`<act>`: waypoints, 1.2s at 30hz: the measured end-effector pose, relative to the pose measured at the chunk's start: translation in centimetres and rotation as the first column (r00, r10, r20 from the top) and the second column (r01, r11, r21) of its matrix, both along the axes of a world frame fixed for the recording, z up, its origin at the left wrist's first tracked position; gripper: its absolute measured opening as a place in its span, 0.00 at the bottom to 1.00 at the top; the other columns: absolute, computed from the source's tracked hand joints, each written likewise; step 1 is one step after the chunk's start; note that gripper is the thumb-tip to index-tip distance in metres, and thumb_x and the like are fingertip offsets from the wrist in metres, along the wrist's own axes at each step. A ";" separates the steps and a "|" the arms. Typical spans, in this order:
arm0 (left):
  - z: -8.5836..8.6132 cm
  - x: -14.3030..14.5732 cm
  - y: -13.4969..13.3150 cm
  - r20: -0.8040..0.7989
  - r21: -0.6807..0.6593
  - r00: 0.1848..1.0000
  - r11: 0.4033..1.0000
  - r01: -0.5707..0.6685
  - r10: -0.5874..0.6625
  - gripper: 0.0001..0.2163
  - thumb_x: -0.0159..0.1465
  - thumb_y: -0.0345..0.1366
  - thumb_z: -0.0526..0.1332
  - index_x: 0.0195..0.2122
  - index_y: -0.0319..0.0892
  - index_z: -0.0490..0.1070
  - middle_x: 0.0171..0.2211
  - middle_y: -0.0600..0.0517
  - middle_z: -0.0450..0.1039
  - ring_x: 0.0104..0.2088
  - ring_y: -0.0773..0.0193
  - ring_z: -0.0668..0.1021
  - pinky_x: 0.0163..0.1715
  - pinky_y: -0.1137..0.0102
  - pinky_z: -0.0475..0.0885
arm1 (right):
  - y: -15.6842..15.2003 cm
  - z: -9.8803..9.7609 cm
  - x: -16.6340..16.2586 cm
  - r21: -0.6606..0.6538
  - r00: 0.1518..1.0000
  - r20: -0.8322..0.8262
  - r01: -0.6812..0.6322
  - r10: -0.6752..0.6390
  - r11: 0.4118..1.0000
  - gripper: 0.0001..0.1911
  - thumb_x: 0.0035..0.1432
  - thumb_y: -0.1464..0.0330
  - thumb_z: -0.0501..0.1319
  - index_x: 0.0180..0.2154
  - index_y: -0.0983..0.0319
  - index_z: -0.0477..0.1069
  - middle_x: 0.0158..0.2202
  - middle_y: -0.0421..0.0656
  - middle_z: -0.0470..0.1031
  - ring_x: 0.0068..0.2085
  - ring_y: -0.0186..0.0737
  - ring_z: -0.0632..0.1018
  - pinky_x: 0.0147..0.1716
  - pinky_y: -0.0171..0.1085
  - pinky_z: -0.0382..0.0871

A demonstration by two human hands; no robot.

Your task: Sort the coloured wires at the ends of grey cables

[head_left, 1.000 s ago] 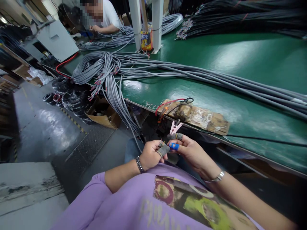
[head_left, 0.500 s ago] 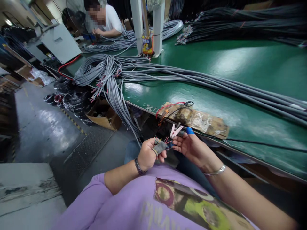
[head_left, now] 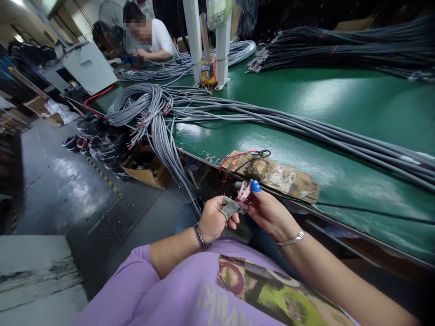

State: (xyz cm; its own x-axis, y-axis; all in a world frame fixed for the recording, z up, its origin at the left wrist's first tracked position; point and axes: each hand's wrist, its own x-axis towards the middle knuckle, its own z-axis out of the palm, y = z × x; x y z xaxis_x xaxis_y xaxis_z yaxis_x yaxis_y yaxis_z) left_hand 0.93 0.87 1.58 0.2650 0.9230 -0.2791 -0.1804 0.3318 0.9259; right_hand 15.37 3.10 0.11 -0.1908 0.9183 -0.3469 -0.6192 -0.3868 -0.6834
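Observation:
My left hand [head_left: 213,221] is closed around a bunch of thin coloured wires [head_left: 242,206], whose ends fan out past the fingers. A grey wrap with a yellow band [head_left: 229,209] covers one of its fingers. Just to the right, my right hand [head_left: 268,212] has its fingers pinched together, with a blue cover [head_left: 255,186] on the thumb tip. Between that thumb and the fingers is a pink clothespin-like clip [head_left: 244,192], close to the wires. The fingers partly hide both clip and wires.
A wooden board [head_left: 285,177] with red and black leads lies along the front edge of the green table [head_left: 326,97]. Grey cables [head_left: 272,115] run across it and hang over the edge. A carton [head_left: 149,167] stands below. A co-worker [head_left: 159,40] sits at the back.
My right hand has moved left towards the left hand, and its thumb has closed onto the pink clip. The clip has turned more upright. My left hand keeps its grip on the wires.

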 end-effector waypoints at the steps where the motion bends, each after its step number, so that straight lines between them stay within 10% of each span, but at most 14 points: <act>1: 0.0 0.0 0.0 -0.004 0.000 1.000 1.000 0.005 -0.005 0.19 0.51 0.50 0.66 0.25 0.38 0.65 0.17 0.55 0.69 0.12 0.73 0.69 0.11 0.78 0.54 | 0.0 0.0 -0.1 0.005 1.000 0.006 0.009 -0.009 1.000 0.21 0.44 0.50 0.69 0.28 0.62 0.75 0.23 0.40 0.74 0.26 0.34 0.71 0.27 0.34 0.65; 36: -0.4 0.0 -0.4 0.109 -0.061 0.994 0.998 0.004 0.002 0.19 0.50 0.50 0.67 0.25 0.39 0.65 0.16 0.55 0.69 0.12 0.74 0.67 0.11 0.78 0.53 | -0.5 0.4 0.1 0.019 0.999 -0.009 -0.032 0.032 0.999 0.17 0.46 0.53 0.69 0.29 0.60 0.75 0.27 0.41 0.76 0.27 0.36 0.73 0.28 0.36 0.68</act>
State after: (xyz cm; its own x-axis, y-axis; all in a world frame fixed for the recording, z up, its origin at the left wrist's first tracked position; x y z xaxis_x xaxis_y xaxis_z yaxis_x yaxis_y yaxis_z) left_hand 0.97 0.48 1.16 0.2976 0.9047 -0.3047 -0.2786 0.3876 0.8787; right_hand 15.49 2.63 0.55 -0.2235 0.9179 -0.3279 -0.6133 -0.3939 -0.6846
